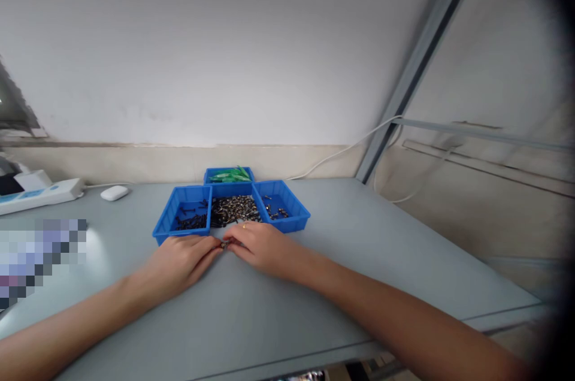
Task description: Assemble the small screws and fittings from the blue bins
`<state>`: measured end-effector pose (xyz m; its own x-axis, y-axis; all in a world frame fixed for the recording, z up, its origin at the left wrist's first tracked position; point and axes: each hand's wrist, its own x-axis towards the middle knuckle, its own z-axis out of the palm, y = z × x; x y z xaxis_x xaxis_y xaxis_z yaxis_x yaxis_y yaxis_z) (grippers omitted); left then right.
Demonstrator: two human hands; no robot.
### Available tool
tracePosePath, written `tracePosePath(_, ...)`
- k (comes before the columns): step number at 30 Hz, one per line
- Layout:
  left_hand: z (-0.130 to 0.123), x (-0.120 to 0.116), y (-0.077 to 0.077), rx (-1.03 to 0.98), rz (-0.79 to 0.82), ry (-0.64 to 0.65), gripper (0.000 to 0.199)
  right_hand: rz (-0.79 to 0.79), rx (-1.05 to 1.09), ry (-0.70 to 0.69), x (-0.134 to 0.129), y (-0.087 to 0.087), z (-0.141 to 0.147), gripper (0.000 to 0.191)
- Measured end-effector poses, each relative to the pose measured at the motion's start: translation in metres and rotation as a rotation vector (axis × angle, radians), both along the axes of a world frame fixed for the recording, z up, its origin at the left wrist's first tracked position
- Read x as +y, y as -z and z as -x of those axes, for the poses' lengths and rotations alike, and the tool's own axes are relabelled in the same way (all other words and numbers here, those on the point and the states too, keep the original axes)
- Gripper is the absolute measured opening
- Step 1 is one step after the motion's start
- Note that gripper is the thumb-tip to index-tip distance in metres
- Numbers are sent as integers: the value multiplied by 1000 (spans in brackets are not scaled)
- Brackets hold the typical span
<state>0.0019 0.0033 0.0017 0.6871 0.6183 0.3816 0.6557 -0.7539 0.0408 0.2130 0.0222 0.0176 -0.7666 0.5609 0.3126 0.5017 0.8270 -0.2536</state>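
My left hand [186,258] and my right hand [263,246] meet at the fingertips just in front of the blue bins. Pinched between them is a small metal part [223,244], partly covered by the fingers and too small to name. The left blue bin [162,213] contains dark screws [192,222]. In the middle blue bin [231,189] lies a heap of small brass and dark metal pieces [236,210]. A few similar pieces [282,212] are in the right blue bin [291,204]. Green slender pieces [231,175] fill the rear bin [208,174].
On the left of the grey table [381,249] are a white power strip [63,190], a small white case [114,193] and a pixelated flat object [40,255]. A white cable [332,156] runs along the wall to a metal post [395,99].
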Motion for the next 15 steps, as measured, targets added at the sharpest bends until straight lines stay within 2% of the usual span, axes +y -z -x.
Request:
tracePosePath(7,-1,-5,-4,-63,31,-29,25,-108,-100,-24,1,-2,0,17)
tracePosePath(12,-2,-4,-4,-76,13,23,23,-175,-110,-55,2,2,1,20)
tracePosePath(15,-2,-3,-3,-78,-4,39,24,-158,-102,-38,2,3,1,20)
